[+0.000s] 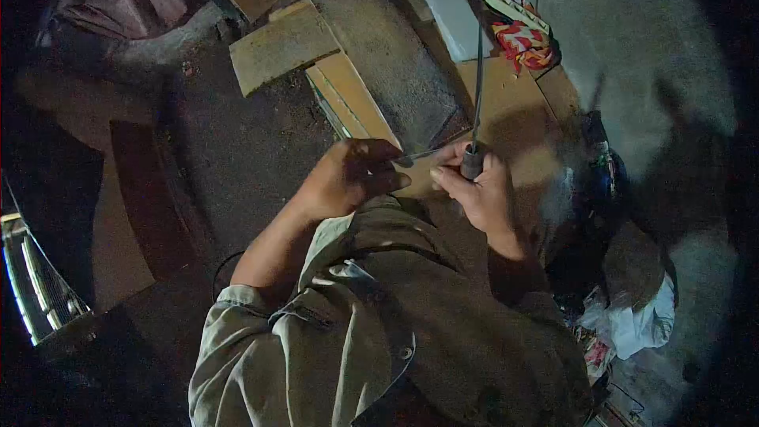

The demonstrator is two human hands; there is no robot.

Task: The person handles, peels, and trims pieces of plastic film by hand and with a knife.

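My left hand (353, 177) is in front of my body, its fingers curled and the thumb near the fingertips. A thin, light strip or wire (425, 154) runs from its fingertips across to my right hand; blur and size hide its exact kind. My right hand (480, 190) is closed around a short dark cylinder (472, 161) with a hollow-looking top. From this cylinder a dark cable or rod (479, 79) rises toward the far side. How the strip meets the cylinder is hidden by my right fingers.
Ahead lie a worn dark board (379, 47), a wooden plank (285, 46) and a white flat piece (455, 20). A red and yellow patterned cloth (524, 46) is at the far right. White plastic bags (642, 323) sit low on the right, by the grey floor (624, 24).
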